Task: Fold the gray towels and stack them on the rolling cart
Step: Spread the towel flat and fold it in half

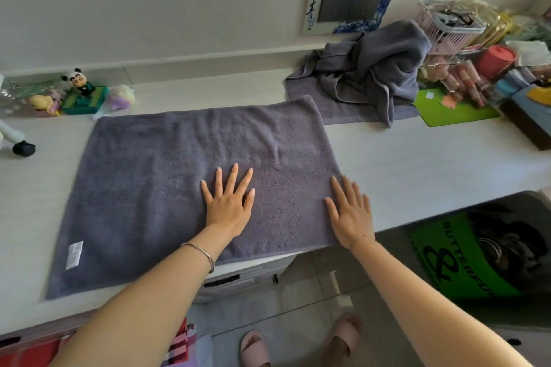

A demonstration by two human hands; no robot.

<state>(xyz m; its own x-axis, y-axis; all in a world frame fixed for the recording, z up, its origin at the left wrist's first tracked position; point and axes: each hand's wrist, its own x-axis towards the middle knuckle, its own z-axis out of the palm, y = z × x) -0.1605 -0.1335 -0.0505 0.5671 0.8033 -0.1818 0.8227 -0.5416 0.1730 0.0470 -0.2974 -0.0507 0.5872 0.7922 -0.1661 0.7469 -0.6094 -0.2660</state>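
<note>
A gray towel lies spread flat on the white counter, with a white label near its front left corner. My left hand rests palm down on the towel's middle, fingers spread. Flat on the towel's right edge near the counter's front lies my right hand, also with fingers apart. Neither hand grips anything. Behind and to the right, a heap of crumpled gray towels sits against the wall. No rolling cart can be made out.
A panda figurine on a green box and small toys stand at the back left. A green mat, a pink basket, a red cup and cosmetics crowd the right. Below the counter are a dark cushion with green print and pink slippers.
</note>
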